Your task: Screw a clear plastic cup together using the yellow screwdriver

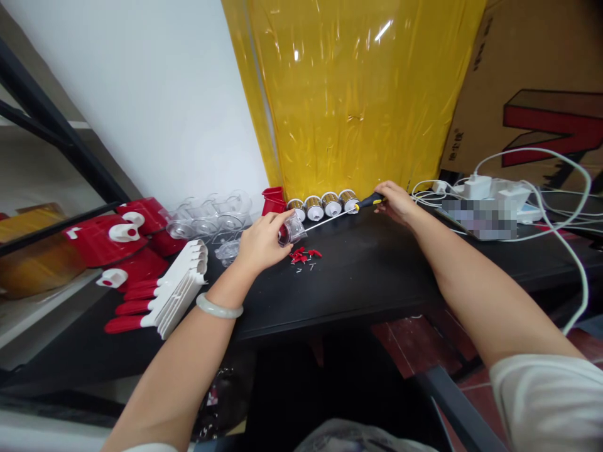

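My left hand [266, 243] is closed round a clear plastic part [296, 227] with something red showing in it. A screwdriver [370, 201] with a black and yellow handle is gripped by my right hand [394, 202]. Its long shaft points left, and the tip reaches the clear part; whether it sits on a screw is too small to tell. Below the clear part, small red pieces [301, 255] and several screws [311, 267] lie on the black table [367, 276]. Behind the screwdriver stands a row of metallic cylinders with white ends [314, 208].
At the left lie red housings [97, 242], white pieces with red handles [176, 292] and clear plastic cups [211, 213]. A red funnel-like part [273, 199] stands near the wall. To the right are white cables and chargers [478, 187] beside a phone-like device [475, 220]. A cardboard box [532, 81] stands behind.
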### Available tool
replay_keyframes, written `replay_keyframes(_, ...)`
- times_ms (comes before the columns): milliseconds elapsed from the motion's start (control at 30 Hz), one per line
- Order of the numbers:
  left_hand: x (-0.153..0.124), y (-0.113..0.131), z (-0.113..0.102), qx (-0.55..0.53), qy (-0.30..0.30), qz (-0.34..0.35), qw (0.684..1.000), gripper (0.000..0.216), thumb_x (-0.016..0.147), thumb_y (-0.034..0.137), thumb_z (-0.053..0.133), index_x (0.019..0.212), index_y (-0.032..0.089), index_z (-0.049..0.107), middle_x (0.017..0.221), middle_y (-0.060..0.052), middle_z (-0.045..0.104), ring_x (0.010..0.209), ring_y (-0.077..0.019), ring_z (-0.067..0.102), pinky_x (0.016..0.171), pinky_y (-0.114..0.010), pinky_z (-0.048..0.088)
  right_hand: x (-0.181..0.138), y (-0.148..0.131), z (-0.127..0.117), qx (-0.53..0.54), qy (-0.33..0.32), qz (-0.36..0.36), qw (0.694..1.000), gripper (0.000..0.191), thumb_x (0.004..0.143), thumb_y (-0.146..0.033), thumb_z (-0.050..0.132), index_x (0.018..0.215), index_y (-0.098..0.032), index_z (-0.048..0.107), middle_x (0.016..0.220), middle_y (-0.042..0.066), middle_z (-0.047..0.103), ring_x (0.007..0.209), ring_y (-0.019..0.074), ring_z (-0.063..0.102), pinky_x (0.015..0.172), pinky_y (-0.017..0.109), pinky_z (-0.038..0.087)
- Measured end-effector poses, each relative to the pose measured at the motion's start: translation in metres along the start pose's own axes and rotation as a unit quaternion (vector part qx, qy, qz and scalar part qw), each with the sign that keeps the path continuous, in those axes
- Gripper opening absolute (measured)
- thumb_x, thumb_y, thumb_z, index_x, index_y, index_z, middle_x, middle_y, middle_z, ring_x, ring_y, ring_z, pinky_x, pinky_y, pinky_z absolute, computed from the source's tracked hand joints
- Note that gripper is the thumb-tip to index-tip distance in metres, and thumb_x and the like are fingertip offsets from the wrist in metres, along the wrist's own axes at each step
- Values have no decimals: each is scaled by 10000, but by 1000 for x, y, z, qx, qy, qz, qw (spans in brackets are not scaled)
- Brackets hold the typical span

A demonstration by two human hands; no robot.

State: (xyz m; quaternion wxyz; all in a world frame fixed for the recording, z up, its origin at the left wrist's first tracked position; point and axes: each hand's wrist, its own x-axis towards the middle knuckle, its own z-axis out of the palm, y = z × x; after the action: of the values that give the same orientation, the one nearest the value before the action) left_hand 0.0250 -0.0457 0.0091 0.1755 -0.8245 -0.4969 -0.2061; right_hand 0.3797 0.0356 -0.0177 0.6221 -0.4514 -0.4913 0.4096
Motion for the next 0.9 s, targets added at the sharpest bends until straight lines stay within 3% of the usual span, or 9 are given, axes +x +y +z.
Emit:
replay_keyframes(167,0,0,0,-1,0,2,1000,747,809,361,709,1503,320,436,1321,-56,633,1240,-288,581,893,-388,528,-2,-4,-1,49,-24,-7,998,253,710,-336,694,811,-237,485,679,-53,518,463,91,484,472,255,492)
replay_keyframes(333,0,0,-1,-4,-10,-3,1000,757,808,365,711,1509,321,428,1342,-63,623,1254,-293,572,911,-392,525,5,3,-1,-37,6,31,999,367,865,-573,589,750,-240,485,443,-68,369,356,103,352,435,279,472)
replay_keyframes(433,0,0,-1,-4,-5,-1,1000,755,806,361,711,1507,320,433,1335,-63,627,1248,-295,577,913,-395,524,6,5,-1,-53,4,15,998,299,865,-476,629,747,-245,481,403,-93,298,347,90,288,458,268,474)
replay_keyframes(567,0,1,-1,-1,-4,-2,1000,750,800,360,712,1500,315,448,1325,-59,633,1235,-294,586,897,-395,530,0,0,0,18,-9,-3,1000,203,761,-310,668,813,-248,481,560,-73,440,420,84,380,486,253,477)
replay_keyframes(667,0,1,-1,1,0,1,1000,743,801,363,711,1496,316,453,1330,-52,630,1235,-291,587,893,-398,532,-4,-4,0,65,-35,-6,997,210,704,-286,651,817,-244,478,651,-54,496,470,93,441,489,251,479)
replay_keyframes(800,0,1,-2,-5,-7,-4,1000,755,804,362,712,1507,322,438,1345,-58,623,1247,-293,578,907,-394,526,0,-2,-1,36,-27,13,999,293,779,-477,652,795,-245,475,581,-46,485,444,116,446,472,274,478)
replay_keyframes(900,1,1,-2,-5,-11,-5,1000,754,808,367,709,1509,326,435,1339,-62,624,1249,-296,577,908,-394,525,4,3,-1,-30,-11,23,999,400,841,-609,615,758,-248,464,444,-71,377,371,110,348,467,292,478)
